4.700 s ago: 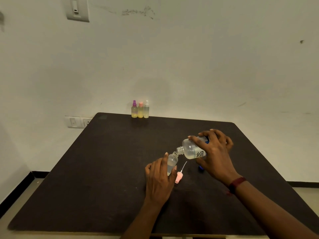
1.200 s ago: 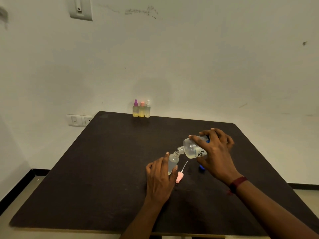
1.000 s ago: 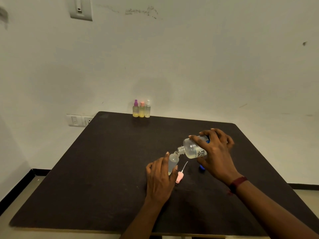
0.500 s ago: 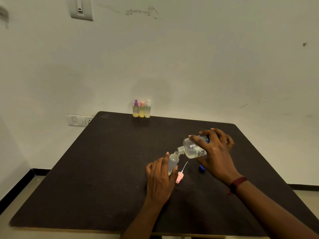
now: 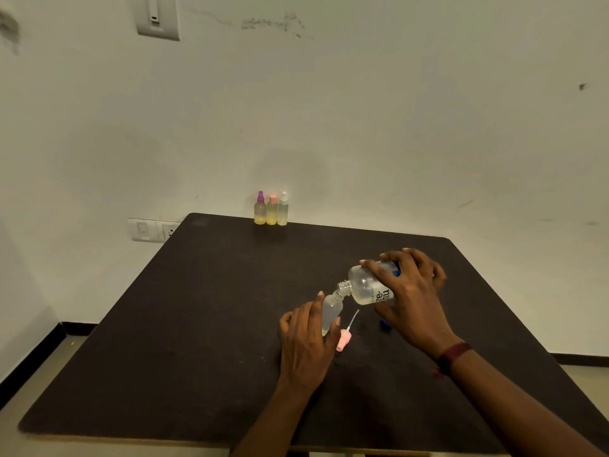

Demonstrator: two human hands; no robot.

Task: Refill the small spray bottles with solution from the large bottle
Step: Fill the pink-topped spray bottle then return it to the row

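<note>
My left hand (image 5: 304, 338) grips a small clear spray bottle (image 5: 330, 311) that stands uncapped on the dark table (image 5: 197, 308). My right hand (image 5: 412, 295) holds the large clear bottle (image 5: 365, 285) tipped to the left, its open neck touching the small bottle's mouth. The small bottle's pink spray head (image 5: 344, 339) with its white tube lies on the table just right of my left hand. A blue cap (image 5: 385, 323) lies under my right hand, mostly hidden.
Three small spray bottles stand in a row at the table's far edge by the wall: a purple-topped one (image 5: 260, 209), a pink-topped one (image 5: 272, 211) and a white-topped one (image 5: 283, 210). Wall sockets (image 5: 150, 229) sit left of the table.
Both hands and both bottles keep nearly the same pose over the frames. The large bottle stays tipped against the small bottle's mouth.
</note>
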